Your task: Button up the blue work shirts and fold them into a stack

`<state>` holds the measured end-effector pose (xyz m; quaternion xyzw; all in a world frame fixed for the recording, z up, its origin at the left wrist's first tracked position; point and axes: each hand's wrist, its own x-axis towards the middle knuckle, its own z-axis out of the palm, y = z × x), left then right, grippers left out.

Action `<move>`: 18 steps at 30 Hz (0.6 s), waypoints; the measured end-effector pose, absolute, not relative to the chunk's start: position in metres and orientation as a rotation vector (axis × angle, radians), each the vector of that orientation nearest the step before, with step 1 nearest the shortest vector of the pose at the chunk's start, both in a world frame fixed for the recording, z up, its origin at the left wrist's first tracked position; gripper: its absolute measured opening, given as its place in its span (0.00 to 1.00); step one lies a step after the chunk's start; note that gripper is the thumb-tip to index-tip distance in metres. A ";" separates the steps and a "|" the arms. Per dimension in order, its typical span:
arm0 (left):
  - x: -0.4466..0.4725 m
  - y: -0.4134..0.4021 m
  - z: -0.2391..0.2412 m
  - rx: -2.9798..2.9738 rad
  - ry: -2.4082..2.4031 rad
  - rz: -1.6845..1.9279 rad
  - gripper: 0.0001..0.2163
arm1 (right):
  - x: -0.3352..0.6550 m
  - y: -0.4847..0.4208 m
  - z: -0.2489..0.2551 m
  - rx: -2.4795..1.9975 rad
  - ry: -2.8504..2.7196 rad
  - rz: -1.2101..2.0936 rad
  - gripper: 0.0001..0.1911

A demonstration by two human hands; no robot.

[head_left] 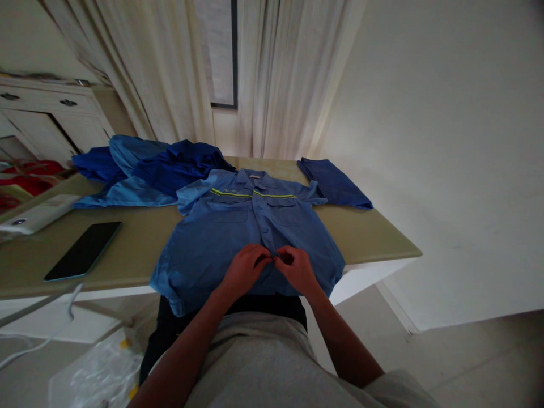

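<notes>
— Hands first. Where?
— Close together, low on the front of the blue shirt (221,232), near its bottom hem. Left hand (246,266) curled, fingers pinching the cloth at the middle strip. Right hand (297,267) just beside it, fingertips almost touching, pinching the same spot.
— Holding a button?
— Cannot tell. Too small and too dark between the fingers.
— And the shirt?
— Lying flat on the table (374,232), front up, collar at the far end, bottom hanging a little over the near edge. Yellow stripe across the chest, two pockets under it.
— Behind the shirt?
— Pile of blue clothes (144,170) on the left, touching one sleeve. Folded dark blue cloth (334,182) on the right, by the other sleeve.
— More on the left?
— Black phone (84,250) lying flat, well apart from the shirt. White box (38,214) past it, at the table's edge.
— Farther out?
— White curtains (280,79) at the back, white cupboard (46,119) far left, clear plastic bag (102,368) down on the floor.
</notes>
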<state>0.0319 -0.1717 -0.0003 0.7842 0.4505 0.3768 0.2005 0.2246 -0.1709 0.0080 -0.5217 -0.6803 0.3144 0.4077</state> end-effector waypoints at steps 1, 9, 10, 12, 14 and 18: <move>0.032 -0.171 0.000 2.178 1.269 1.046 0.02 | 0.226 -0.170 0.008 -1.314 -1.722 0.804 0.09; 0.027 -0.170 -0.001 2.062 1.254 0.993 0.03 | 0.228 -0.167 0.008 -1.307 -1.731 0.856 0.09; 0.027 -0.170 0.000 2.047 1.238 0.987 0.04 | 0.228 -0.167 0.007 -1.308 -1.730 0.859 0.09; 0.025 -0.170 0.003 2.021 1.210 0.972 0.06 | 0.228 -0.167 0.006 -1.311 -1.728 0.863 0.09; 0.024 -0.171 0.005 2.006 1.201 0.965 0.06 | 0.227 -0.167 0.006 -1.317 -1.725 0.854 0.09; 0.024 -0.171 0.004 2.014 1.210 0.971 0.04 | 0.227 -0.167 0.008 -1.337 -1.744 0.814 0.08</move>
